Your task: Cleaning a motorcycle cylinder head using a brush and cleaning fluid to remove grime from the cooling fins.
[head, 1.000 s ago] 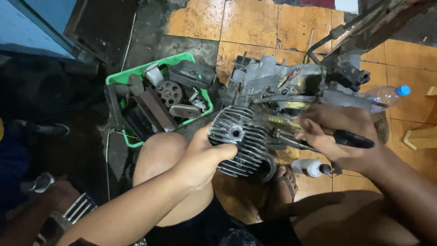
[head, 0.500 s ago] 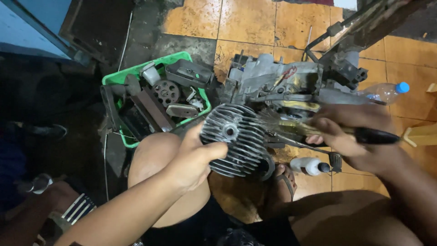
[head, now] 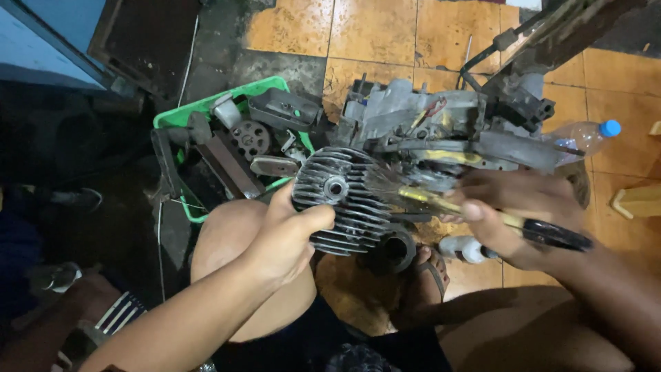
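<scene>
The left hand is curled around the lower left edge of a finned cylinder head, thumb across the fins, holding it above the person's bare knee. The right hand is pressed closed around a screwdriver with a black handle and yellowish shaft, its tip blurred against the right side of the cylinder head. Just behind the cylinder head sits a grimy engine block on the orange tiled floor. Left of the cylinder head, a green plastic crate holds gears and metal parts. Right of the engine block lies a clear plastic bottle with a blue cap.
</scene>
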